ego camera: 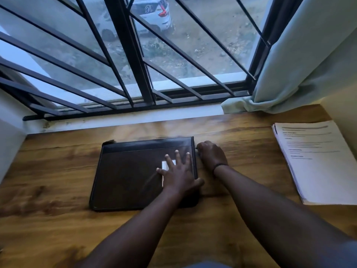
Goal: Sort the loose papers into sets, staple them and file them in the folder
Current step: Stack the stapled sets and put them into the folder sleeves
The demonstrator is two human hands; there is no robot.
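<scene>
A dark brown zip folder (131, 175) lies closed in the middle of the wooden desk (58, 167). My left hand (179, 173) presses flat on its right part with the fingers spread, partly covering a small white label. My right hand (211, 154) sits at the folder's upper right corner with the fingers curled, pinching what looks like the zip pull (196, 148). A stack of printed white papers (316, 161) lies at the desk's right side, apart from both hands.
A barred window (135, 55) and its white sill run along the back of the desk. A pale curtain (289, 64) hangs at the right, its hem resting on the desk's back right corner. A wall closes the left side.
</scene>
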